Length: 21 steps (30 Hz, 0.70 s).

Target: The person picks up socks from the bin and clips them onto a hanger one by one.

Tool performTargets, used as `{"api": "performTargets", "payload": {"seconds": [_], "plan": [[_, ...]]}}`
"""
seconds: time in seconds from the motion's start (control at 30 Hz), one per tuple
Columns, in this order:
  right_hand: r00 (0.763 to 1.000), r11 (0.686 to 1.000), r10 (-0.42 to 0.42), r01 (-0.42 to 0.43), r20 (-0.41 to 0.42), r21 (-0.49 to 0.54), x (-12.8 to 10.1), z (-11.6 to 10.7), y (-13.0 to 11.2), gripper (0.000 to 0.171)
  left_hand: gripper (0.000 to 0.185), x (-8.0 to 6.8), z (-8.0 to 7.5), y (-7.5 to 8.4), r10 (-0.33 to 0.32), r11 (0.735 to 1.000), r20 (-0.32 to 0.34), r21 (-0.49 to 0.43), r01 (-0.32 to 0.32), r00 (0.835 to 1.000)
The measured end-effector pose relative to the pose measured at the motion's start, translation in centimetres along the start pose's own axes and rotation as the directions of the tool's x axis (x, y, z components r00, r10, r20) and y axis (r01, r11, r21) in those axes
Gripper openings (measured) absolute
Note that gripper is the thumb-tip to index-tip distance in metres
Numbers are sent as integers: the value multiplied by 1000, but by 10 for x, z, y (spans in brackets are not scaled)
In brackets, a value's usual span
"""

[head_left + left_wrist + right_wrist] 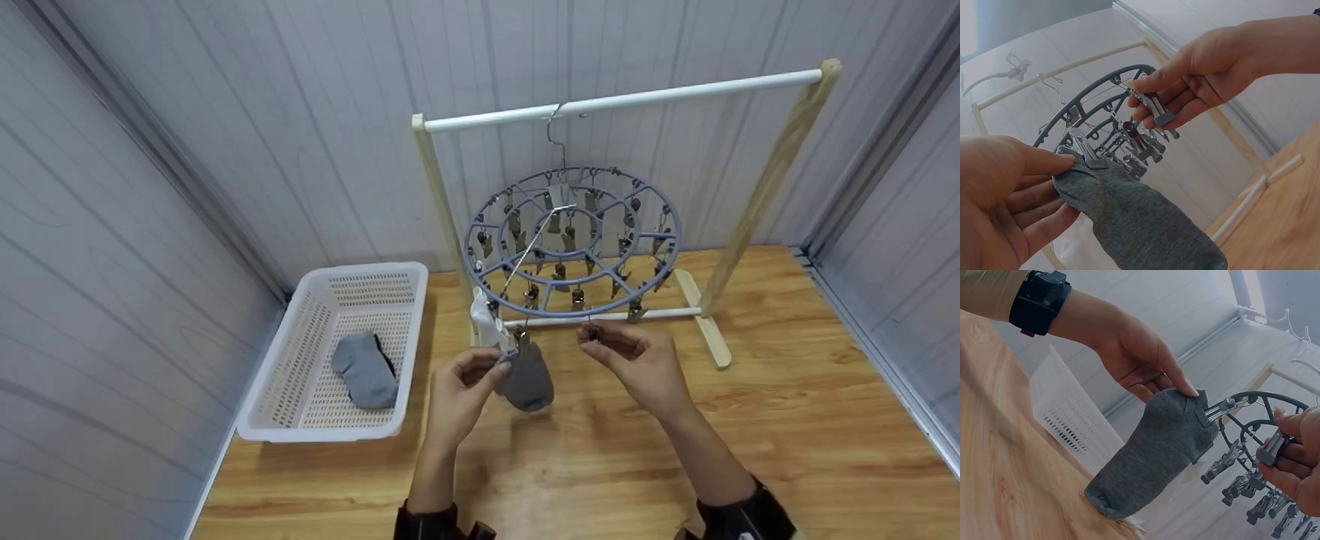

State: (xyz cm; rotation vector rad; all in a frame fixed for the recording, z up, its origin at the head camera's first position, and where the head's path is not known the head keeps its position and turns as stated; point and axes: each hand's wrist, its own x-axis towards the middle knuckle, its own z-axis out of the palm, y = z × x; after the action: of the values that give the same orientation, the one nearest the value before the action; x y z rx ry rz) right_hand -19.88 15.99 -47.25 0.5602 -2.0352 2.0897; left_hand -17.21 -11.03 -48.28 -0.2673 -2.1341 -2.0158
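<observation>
A grey sock (527,382) hangs from a clip (1087,156) of the round grey clip hanger (574,240). My left hand (496,367) pinches the sock's cuff right beside that clip; the left wrist view shows the same hand (1061,171) and sock (1140,219). Just to the right, my right hand (594,339) pinches a neighbouring empty clip (1155,110) on the hanger's front rim. In the right wrist view the sock (1151,450) dangles between the left hand (1182,391) and the right hand (1280,439). A white sock (484,319) is clipped on further left.
The hanger hooks over a white rod (675,91) on a wooden rack (757,202) that stands on the wooden floor (787,420). A white basket (300,420) at the left holds another grey sock (365,369). Grey walls enclose the space.
</observation>
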Motion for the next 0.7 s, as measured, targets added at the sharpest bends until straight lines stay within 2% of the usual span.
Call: {"api": "performTargets", "payload": {"seconds": [0.5,0.7], "plan": [[1000,1000,8,-8,28,10,-1,-1,-4,27,16,2,-3,-6,-30,1000,44,8,30,999],[999,1000,22,-23,24,13,-2,-2,-6,26,14,3,-9,-5,-27,999,53,47,25,998]]}}
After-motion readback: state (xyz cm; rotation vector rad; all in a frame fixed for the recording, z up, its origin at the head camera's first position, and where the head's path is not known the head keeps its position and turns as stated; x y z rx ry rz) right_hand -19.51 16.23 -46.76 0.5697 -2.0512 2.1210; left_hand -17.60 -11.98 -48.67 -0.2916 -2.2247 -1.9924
